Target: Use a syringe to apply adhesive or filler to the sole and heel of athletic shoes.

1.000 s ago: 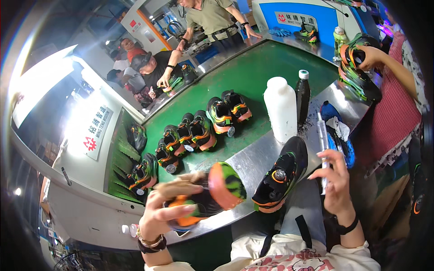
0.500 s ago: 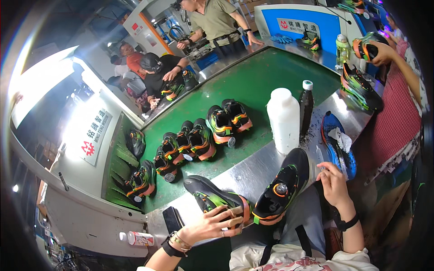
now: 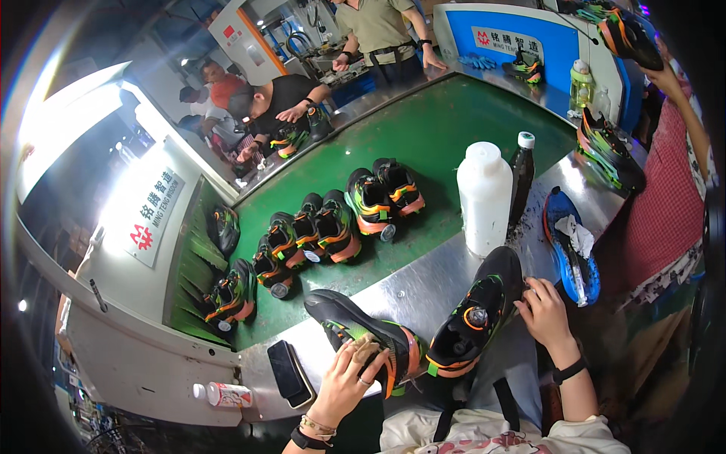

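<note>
A black sneaker with green and orange trim lies tipped on its side at the metal edge in front of me. My left hand is closed on its heel end, finger coverings on some fingertips. Just right of it, a matching sneaker with a round dial on its tongue points its toe away from me. My right hand is at that shoe's right side near the toe, fingers bent and pinched together; whatever is between them is too small to make out.
Several sneakers stand on the green conveyor belt. Beyond the right shoe are a white bottle, a dark bottle and a blue shoe-shaped piece holding white tissue. A phone lies left. Co-workers handle shoes across the belt and at right.
My right hand has come left and down to the right sneaker's side. My left hand has shifted up the tipped shoe. A co-worker at right has raised a shoe.
</note>
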Available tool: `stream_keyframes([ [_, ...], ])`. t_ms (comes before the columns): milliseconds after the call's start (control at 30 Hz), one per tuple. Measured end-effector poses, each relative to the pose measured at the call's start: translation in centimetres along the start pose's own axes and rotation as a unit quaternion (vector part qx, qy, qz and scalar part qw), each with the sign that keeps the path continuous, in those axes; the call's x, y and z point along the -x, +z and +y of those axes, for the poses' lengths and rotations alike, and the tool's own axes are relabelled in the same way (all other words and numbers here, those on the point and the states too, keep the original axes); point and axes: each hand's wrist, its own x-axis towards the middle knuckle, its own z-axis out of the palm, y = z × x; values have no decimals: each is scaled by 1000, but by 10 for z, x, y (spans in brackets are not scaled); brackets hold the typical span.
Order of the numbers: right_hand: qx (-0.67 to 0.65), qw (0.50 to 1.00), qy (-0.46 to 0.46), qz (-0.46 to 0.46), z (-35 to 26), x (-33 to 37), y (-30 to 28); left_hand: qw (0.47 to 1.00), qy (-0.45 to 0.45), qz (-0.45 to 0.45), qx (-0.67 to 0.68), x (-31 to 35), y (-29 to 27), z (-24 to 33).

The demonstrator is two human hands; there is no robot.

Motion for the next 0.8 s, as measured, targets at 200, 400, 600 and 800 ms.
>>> stream_keyframes([
  [200, -3, 1000, 19, -10, -6, 7, -16, 999, -21, 8, 26, 6, 3, 9],
  [400, 43, 997, 9, 66, 7, 8, -72, 999, -45, 10, 13, 3, 8, 9],
  [600, 113, 987, 47, 99, 59, 16, -107, 998, -50, 33, 1, -7, 9, 10],
  [800, 77, 997, 5, 9, 67, 23, -102, 998, -58, 25, 8, -7, 10, 11],
])
